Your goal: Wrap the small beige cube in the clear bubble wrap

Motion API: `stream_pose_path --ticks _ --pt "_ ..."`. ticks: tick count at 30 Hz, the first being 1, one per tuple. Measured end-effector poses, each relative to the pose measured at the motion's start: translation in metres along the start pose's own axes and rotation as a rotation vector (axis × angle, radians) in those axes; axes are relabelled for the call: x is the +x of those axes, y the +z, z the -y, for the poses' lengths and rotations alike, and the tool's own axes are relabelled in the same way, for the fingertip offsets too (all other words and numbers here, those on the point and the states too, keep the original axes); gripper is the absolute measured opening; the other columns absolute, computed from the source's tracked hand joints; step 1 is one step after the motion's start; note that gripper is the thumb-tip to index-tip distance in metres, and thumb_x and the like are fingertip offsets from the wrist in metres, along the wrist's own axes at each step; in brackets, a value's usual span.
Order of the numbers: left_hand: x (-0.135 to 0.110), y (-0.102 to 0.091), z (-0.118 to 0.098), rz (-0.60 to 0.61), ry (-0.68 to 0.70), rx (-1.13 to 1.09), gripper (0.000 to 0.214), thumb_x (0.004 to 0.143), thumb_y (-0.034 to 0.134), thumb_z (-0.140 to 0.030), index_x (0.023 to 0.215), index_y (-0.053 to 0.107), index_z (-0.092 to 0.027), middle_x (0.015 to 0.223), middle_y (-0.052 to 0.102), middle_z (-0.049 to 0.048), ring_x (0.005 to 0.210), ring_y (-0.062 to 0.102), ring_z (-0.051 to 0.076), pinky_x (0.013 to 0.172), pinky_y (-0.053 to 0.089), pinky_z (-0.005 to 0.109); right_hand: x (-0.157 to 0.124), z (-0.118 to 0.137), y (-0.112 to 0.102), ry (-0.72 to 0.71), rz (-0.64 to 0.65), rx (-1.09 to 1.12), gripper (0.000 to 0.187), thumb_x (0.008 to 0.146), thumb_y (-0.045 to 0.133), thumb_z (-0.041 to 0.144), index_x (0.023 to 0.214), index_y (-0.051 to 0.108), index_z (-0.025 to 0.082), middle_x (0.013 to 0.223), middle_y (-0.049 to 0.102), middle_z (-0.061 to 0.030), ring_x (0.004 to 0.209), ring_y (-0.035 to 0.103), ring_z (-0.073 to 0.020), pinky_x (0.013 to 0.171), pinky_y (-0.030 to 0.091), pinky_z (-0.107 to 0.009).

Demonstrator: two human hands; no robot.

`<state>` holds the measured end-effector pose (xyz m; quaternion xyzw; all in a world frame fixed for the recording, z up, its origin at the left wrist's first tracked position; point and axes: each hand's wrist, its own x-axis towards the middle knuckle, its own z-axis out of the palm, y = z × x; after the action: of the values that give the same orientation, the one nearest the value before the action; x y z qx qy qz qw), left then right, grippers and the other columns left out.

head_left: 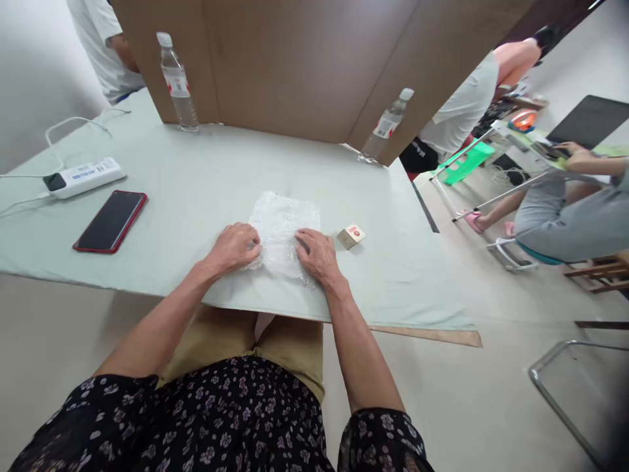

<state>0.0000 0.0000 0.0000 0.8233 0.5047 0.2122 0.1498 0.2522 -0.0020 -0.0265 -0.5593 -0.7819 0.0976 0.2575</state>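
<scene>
Currently, the bubble wrap (pixel 284 226) lies on the table (pixel 236 160) near the front edge. The left hand (pixel 234 246) and right hand (pixel 318 255) touch opposite sides, fingers curled; whether they grip it cannot be told. A small box (pixel 351 236) sits just beside the right hand.

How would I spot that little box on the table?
On the pale table, find the crumpled clear plastic. To its right, beside the right hand, sits the box: small, straight-edged, with a red mark, unlike the limp plastic.
</scene>
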Motion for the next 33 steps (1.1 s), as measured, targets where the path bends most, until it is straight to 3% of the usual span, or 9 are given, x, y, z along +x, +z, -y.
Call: stream_pose_path --ticks 3,6,11,14,16,21,27,29,33 --pt "0.001 0.006 -0.007 -0.027 0.055 -0.050 0.020 0.084 0.063 -0.033 0.099 0.073 -0.022 0.119 0.073 0.0098 0.119 0.063 0.031 0.107 0.045 0.048 0.001 0.000 0.000 -0.004 -0.036 -0.011 0.031 0.085 0.058 0.020 0.112 0.074 0.021 0.132 0.070 -0.0117 0.127 0.060 -0.0294 0.109 0.041 -0.051" --pt "-0.003 0.015 -0.007 0.035 0.077 -0.079 0.030 0.081 0.070 -0.038 0.107 0.072 -0.025 0.133 0.067 0.0091 0.130 0.057 0.031 0.113 0.040 0.050 0.003 -0.004 -0.005 0.054 -0.215 -0.036 0.030 0.085 0.056 0.022 0.110 0.072 0.023 0.136 0.066 -0.0121 0.130 0.057 -0.0307 0.111 0.038 -0.053" --pt "-0.008 0.017 -0.003 0.081 0.069 -0.103 0.039 0.079 0.071 -0.036 0.116 0.071 -0.025 0.142 0.062 0.0089 0.136 0.052 0.031 0.118 0.035 0.050 0.006 -0.032 -0.021 0.388 -0.584 -0.087 0.054 0.080 0.056 0.028 0.134 0.057 0.020 0.151 0.049 -0.0176 0.139 0.046 -0.0369 0.113 0.032 -0.062" --pt "-0.009 0.014 -0.003 0.083 0.066 -0.115 0.041 0.078 0.072 -0.036 0.118 0.070 -0.025 0.142 0.062 0.0085 0.136 0.052 0.031 0.118 0.035 0.050 0.005 -0.055 -0.024 0.585 -0.544 -0.017 0.067 0.074 0.059 0.029 0.139 0.049 0.018 0.145 0.052 -0.0212 0.133 0.049 -0.0385 0.110 0.033 -0.067" --pt "-0.009 0.013 -0.003 0.078 0.063 -0.121 0.041 0.078 0.071 -0.036 0.118 0.069 -0.025 0.141 0.063 0.0082 0.136 0.052 0.031 0.118 0.036 0.051 0.004 -0.066 -0.022 0.621 -0.477 0.046 0.064 0.073 0.059 0.029 0.135 0.051 0.019 0.140 0.055 -0.0199 0.129 0.053 -0.0360 0.109 0.034 -0.067" --pt "-0.011 0.015 -0.002 0.078 0.071 -0.128 0.036 0.078 0.070 -0.036 0.112 0.071 -0.025 0.141 0.063 0.0078 0.135 0.053 0.031 0.118 0.036 0.051 0.005 -0.068 -0.017 0.476 -0.513 0.199 0.048 0.073 0.060 0.031 0.120 0.061 0.019 0.123 0.065 -0.0133 0.113 0.061 -0.0261 0.106 0.045 -0.050" --pt "-0.012 0.017 -0.001 0.062 0.084 -0.123 0.030 0.078 0.071 -0.034 0.106 0.071 -0.024 0.140 0.063 0.0091 0.136 0.052 0.030 0.117 0.035 0.050 0.008 -0.024 -0.017 0.183 -0.519 0.367 0.040 0.082 0.062 0.039 0.117 0.065 0.021 0.119 0.069 -0.0093 0.102 0.064 -0.0212 0.094 0.053 -0.040" --pt "-0.012 0.018 -0.002 0.060 0.088 -0.119 0.029 0.078 0.071 -0.034 0.105 0.071 -0.024 0.140 0.063 0.0091 0.136 0.053 0.029 0.117 0.036 0.049 0.010 -0.006 -0.013 0.096 -0.461 0.391 0.037 0.083 0.063 0.038 0.116 0.065 0.022 0.120 0.069 -0.0089 0.104 0.065 -0.0214 0.095 0.053 -0.039" --pt "-0.011 0.018 -0.003 0.054 0.096 -0.109 0.028 0.078 0.071 -0.034 0.105 0.071 -0.024 0.139 0.063 0.0087 0.135 0.053 0.030 0.116 0.036 0.049 0.014 0.019 0.000 -0.053 -0.197 0.361 0.032 0.084 0.064 0.031 0.115 0.067 0.023 0.123 0.070 -0.0093 0.115 0.064 -0.0240 0.105 0.049 -0.041"
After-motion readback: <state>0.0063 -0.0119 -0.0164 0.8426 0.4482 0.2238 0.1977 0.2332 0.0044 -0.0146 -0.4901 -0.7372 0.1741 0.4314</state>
